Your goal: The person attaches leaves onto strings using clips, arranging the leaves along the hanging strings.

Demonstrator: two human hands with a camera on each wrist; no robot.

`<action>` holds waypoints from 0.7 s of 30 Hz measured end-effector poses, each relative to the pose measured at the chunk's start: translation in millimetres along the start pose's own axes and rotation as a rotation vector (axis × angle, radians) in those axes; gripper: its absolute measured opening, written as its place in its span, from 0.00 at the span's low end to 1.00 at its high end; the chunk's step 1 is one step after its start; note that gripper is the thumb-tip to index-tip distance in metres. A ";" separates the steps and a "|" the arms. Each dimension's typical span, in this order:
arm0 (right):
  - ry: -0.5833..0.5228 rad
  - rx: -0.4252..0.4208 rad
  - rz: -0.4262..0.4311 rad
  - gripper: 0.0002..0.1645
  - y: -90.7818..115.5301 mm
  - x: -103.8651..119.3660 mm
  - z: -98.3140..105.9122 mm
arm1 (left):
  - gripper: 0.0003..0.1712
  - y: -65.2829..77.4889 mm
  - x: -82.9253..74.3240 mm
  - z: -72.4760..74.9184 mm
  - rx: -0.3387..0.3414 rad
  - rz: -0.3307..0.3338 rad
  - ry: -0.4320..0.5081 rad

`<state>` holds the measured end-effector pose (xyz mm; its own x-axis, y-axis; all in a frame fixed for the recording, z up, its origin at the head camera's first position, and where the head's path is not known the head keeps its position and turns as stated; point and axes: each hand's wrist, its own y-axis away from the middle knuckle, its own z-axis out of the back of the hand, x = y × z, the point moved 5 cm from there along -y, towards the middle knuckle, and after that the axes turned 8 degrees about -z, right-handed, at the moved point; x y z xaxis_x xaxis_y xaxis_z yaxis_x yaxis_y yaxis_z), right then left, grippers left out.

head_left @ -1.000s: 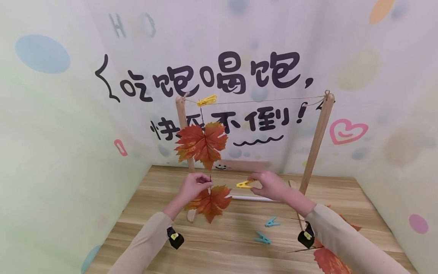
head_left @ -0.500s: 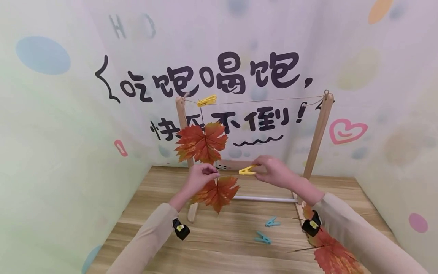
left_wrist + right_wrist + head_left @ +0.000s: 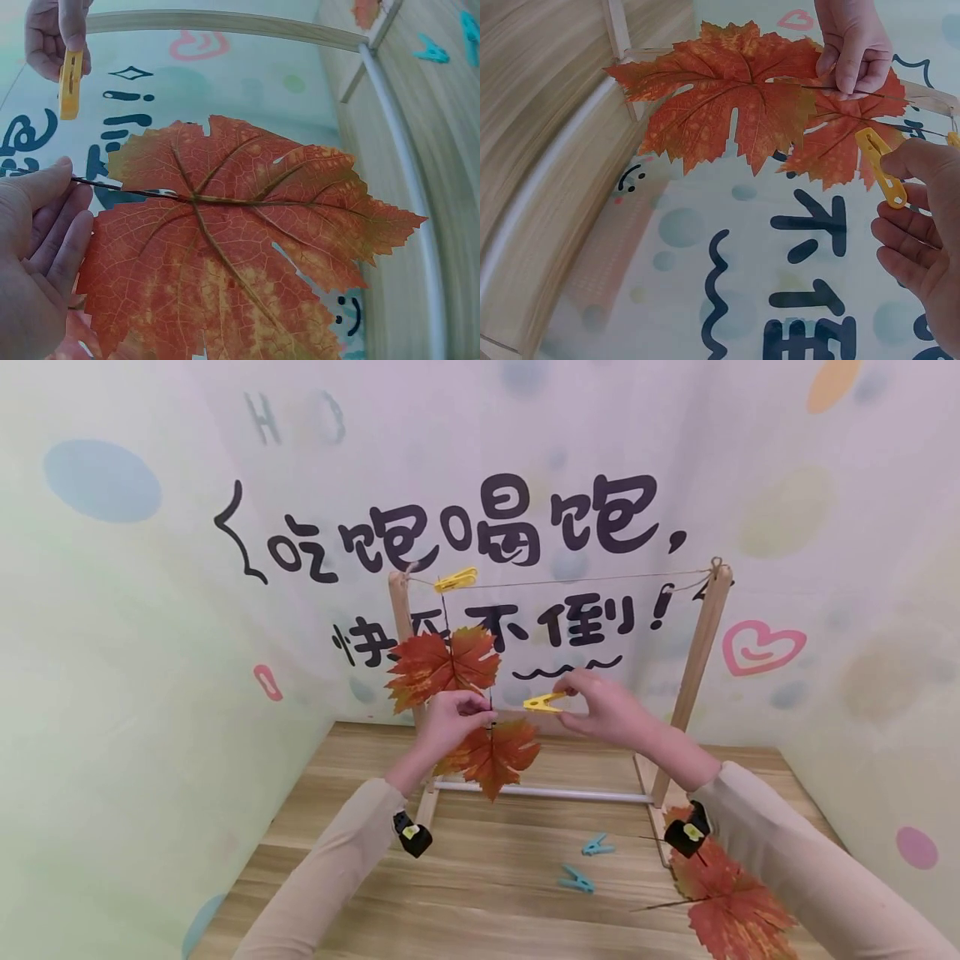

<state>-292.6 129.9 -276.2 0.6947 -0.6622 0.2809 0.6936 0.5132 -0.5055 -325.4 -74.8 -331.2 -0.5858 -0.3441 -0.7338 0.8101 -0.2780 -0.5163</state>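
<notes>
My left hand [image 3: 453, 724] pinches the thin dark stem of a red-orange artificial maple leaf [image 3: 497, 758], which hangs below the fingertips. In the left wrist view this leaf [image 3: 240, 217] spreads wide beside the hand. Just to the right, my right hand [image 3: 611, 708] holds a yellow clothespin [image 3: 543, 702] between thumb and fingers, its tip pointing at the stem. Behind and above the left hand, another leaf [image 3: 442, 664] hangs by its stem from a second yellow clothespin [image 3: 456, 580] on a string [image 3: 555, 582].
A wooden frame has a left post [image 3: 400, 606], a right post [image 3: 699, 668] and a white bottom bar [image 3: 555, 792]. Two blue clothespins [image 3: 577, 880] lie on the wood-grain table [image 3: 465, 893]. More red leaves [image 3: 731, 902] lie by my right forearm. A printed wall stands behind.
Both hands have risen, the left also drifting right with its leaf, the right carrying the yellow clothespin up. The hung leaf and the blue clothespins stay in place.
</notes>
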 end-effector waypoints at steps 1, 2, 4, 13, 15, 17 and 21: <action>-0.001 -0.005 -0.003 0.15 -1.4 1.2 2.2 | 0.06 -2.1 -1.7 0.5 -0.003 0.002 0.002; 0.001 -0.013 -0.002 0.15 -2.9 2.1 4.2 | 0.06 -4.1 -3.1 0.9 -0.007 0.003 -0.002; 0.001 -0.034 0.004 0.15 -6.5 3.9 8.2 | 0.06 -8.4 -5.8 1.3 -0.015 -0.001 -0.006; -0.018 -0.172 0.026 0.15 -22.9 12.0 24.2 | 0.08 -26.5 -18.7 2.4 -0.038 -0.038 0.026; -0.036 -0.185 -0.002 0.15 -26.9 11.7 26.5 | 0.08 -30.7 -23.1 3.9 -0.050 -0.053 0.022; -0.055 -0.203 -0.029 0.15 -30.8 10.9 28.9 | 0.09 -35.3 -27.9 5.7 -0.063 -0.067 0.015; -0.077 -0.246 -0.060 0.14 -37.5 9.1 33.0 | 0.09 -44.1 -36.3 9.4 -0.086 -0.078 0.006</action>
<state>-306.0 122.6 -227.8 0.6726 -0.6390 0.3732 0.6734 0.3196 -0.6666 -340.2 -58.5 -277.7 -0.6469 -0.3192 -0.6925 0.7616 -0.2252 -0.6077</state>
